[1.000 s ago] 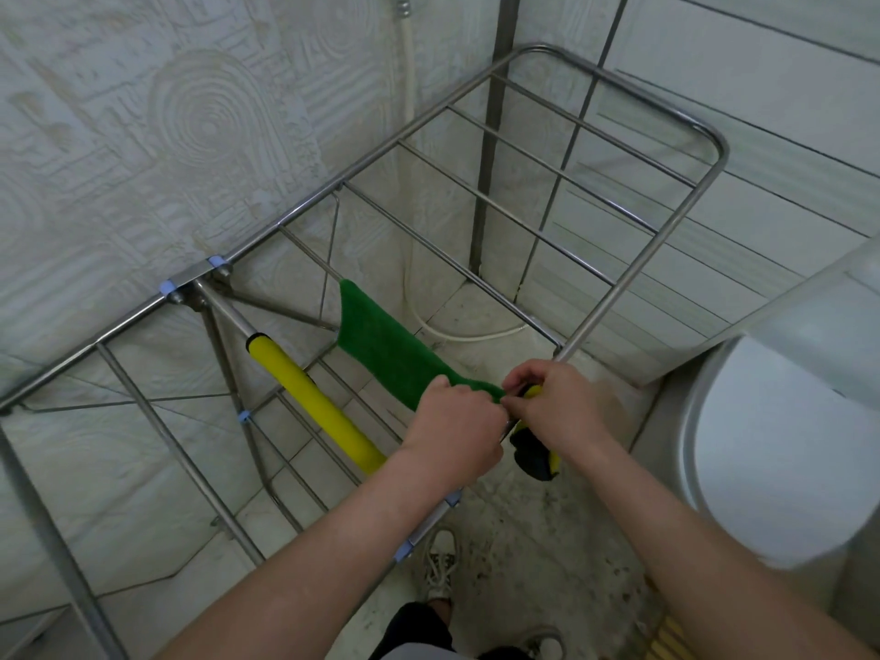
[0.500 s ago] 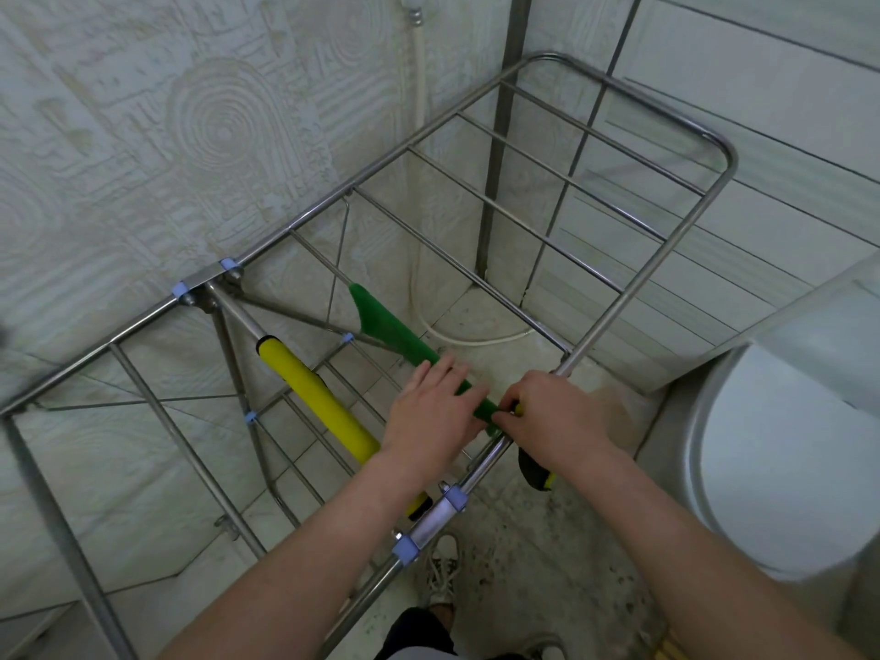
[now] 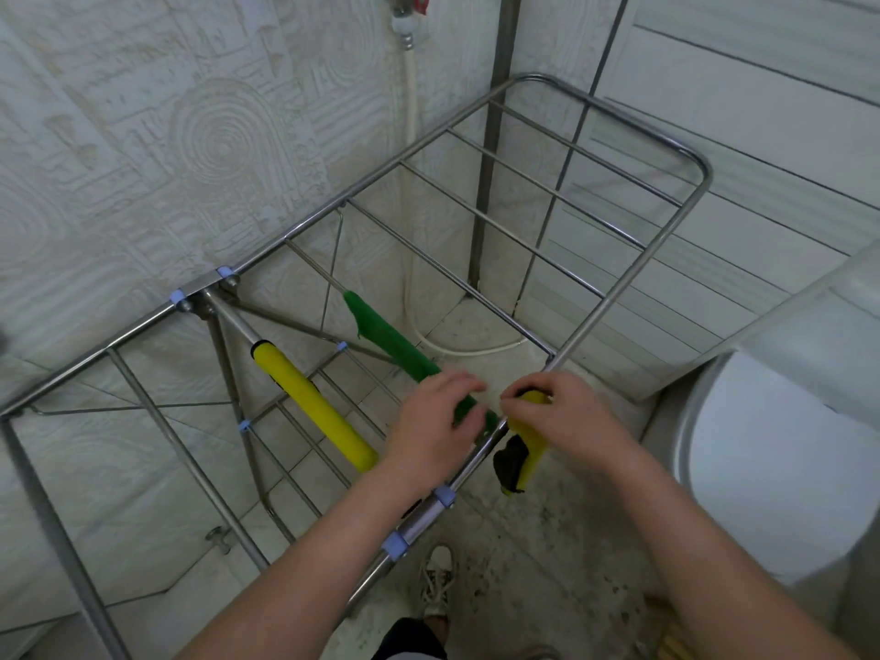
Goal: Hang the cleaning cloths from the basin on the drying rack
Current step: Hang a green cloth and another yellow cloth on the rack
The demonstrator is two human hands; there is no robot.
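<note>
A steel drying rack (image 3: 633,269) fills the view. A green cloth (image 3: 395,345) hangs folded over one of its cross bars. My left hand (image 3: 438,421) rests on the near end of this cloth with fingers nearly straight. My right hand (image 3: 566,421) pinches a yellow and black cloth (image 3: 521,454) that hangs over the rack's near side rail. Another yellow cloth (image 3: 309,402) lies along the bar to the left. The basin is not in view.
A white rounded fixture (image 3: 785,445) stands close on the right. Behind the rack, a white hose (image 3: 413,135) runs down the patterned wall and a metal pole (image 3: 495,135) stands in the corner. My shoe (image 3: 438,578) is on the speckled floor below the rail.
My left hand has let go of the bunched green cloth and flattened on it; the cloth now hangs narrower over the bar. My right hand keeps hold of the yellow and black cloth.
</note>
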